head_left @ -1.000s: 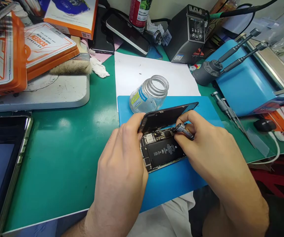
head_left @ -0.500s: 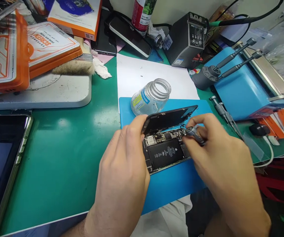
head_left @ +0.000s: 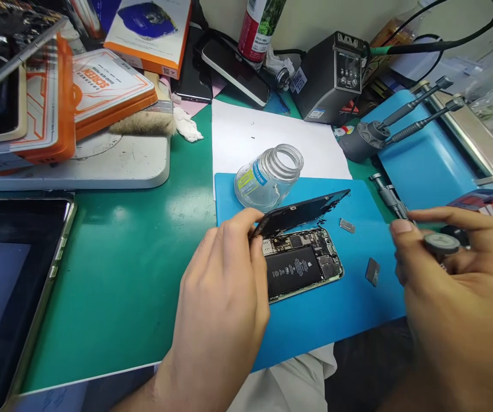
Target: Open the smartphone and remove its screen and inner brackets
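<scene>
An opened phone (head_left: 302, 263) lies on a blue mat (head_left: 315, 320), its battery and boards showing. My left hand (head_left: 223, 286) pinches the edge of the phone's dark screen panel (head_left: 304, 210) and holds it tilted up over the body. My right hand (head_left: 456, 292) is to the right of the phone, off the mat's edge, fingers closed round a small screwdriver whose round grey cap (head_left: 441, 243) shows. Two small metal plates (head_left: 347, 225) (head_left: 372, 270) lie loose on the mat to the right of the phone.
A clear glass jar (head_left: 270, 174) lies on its side behind the phone, on white paper (head_left: 250, 134). A tablet (head_left: 10, 274) sits at the left. Orange boxes (head_left: 100, 86), a soldering station (head_left: 336, 71), a screwdriver holder (head_left: 366, 137) and a blue machine (head_left: 430, 154) crowd the back and right.
My right hand has pulled away from the phone to the right with the screwdriver. Two small metal plates now show on the mat. My left hand still holds the screen up.
</scene>
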Demonstrator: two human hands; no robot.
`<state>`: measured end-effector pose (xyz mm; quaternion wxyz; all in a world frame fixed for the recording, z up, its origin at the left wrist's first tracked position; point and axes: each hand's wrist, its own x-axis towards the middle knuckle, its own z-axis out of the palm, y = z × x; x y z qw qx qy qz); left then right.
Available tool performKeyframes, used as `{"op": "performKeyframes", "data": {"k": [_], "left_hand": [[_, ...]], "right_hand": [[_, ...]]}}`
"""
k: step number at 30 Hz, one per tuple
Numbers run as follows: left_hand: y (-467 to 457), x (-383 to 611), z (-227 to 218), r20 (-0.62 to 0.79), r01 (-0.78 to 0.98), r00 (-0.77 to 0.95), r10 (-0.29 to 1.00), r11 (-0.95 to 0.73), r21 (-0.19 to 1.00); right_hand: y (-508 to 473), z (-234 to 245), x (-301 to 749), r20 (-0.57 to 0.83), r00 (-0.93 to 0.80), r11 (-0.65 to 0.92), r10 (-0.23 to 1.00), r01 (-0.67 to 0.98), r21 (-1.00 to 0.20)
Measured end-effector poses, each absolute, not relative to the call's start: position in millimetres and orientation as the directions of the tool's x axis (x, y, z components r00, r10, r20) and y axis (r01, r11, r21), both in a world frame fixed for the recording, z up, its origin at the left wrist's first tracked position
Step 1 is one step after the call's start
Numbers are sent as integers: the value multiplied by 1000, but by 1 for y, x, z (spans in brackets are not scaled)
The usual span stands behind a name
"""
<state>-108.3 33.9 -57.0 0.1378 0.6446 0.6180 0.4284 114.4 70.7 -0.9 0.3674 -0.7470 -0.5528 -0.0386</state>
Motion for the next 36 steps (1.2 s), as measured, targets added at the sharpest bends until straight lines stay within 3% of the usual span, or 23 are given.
{"op": "performKeyframes", "data": {"k": [5,9,14,17,20,29,36], "left_hand": [[34,-112,-55,346,651,-150,926,-171,740],[31,-112,-53,228,522,-268,936,-58,851],[26,-111,-40,-81,74,-416,906,122,990],[22,-113,-31,-185,-199,-380,906,116,973],[15,-115,-25,-227,-361,-343,911,95,928],[-13,-102,-22,-263,-492,-274,925,100,865],[-34,-86,-26,-268,-489,-181,946,150,859]], "right_hand": [[85,-10,143,320,445,-137,836,734,-665],[99,-30,159,339,464,-81,818,677,-732],[99,-42,169,329,442,-22,834,623,-782],[92,-39,170,273,406,-22,872,590,-807],[86,-37,171,243,364,-12,899,575,-818],[79,-28,166,235,340,63,911,449,-891],[48,-21,155,86,104,67,991,171,-983]]}}
